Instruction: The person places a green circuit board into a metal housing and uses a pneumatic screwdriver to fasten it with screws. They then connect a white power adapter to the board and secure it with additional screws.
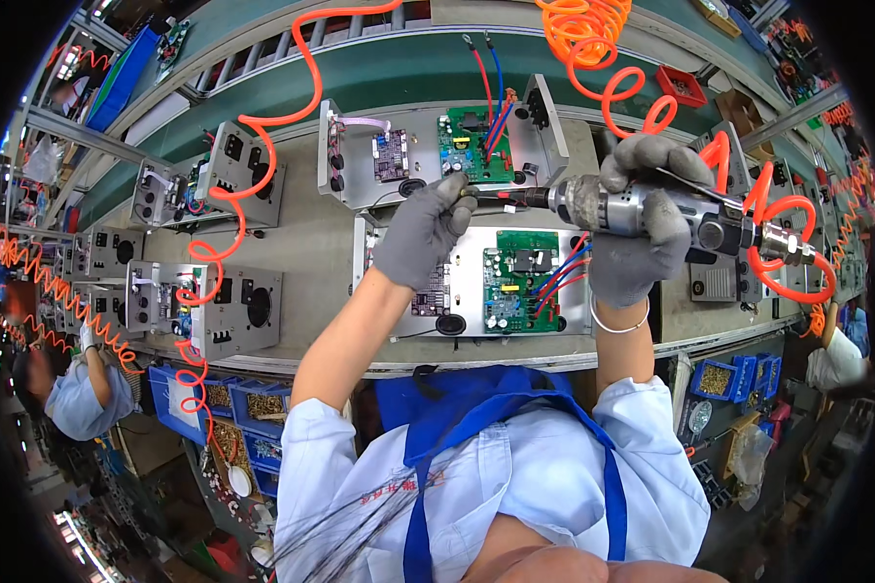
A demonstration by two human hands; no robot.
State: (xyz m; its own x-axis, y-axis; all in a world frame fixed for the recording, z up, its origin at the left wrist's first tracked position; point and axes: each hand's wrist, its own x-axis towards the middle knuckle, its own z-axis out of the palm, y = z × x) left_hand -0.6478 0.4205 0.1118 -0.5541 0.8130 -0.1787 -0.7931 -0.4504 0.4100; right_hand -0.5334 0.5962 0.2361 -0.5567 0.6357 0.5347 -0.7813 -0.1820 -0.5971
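Head view: red lettering (403,486) is running across the chest of the pale blue shirt (515,466), partly under loose hair; print on the boards is coming out too small to read.

R hand (640,257), gray-gloved, is wrapping firmly round a silver air driver (622,212), which is lying approx. level, w/ orange coiled hose (819,277) joining its rear end. L hand (426,233), also gloved, is pinching the tip of the bit (517,197); can't tell if a small screw is sitting there too. Hands are staying apart, driver & bit spanning the gap.

Bit is hanging over the front lip of the far tray (421,138), height unclear. That tray is carrying a green board (465,146) w/ red & blue wires (482,78) standing up. Near tray (467,270), holding a second green board (520,282), is sitting just in front, only a narrow gap btwn, its near side lying close to the bench's front edge (360,365).

Open benchtop (313,248) is stretching btwn the trays & gray housings (248,306) on the L. Second orange hose (306,58) is dangling over that side. Blue bins (262,403) are standing below the bench edge.
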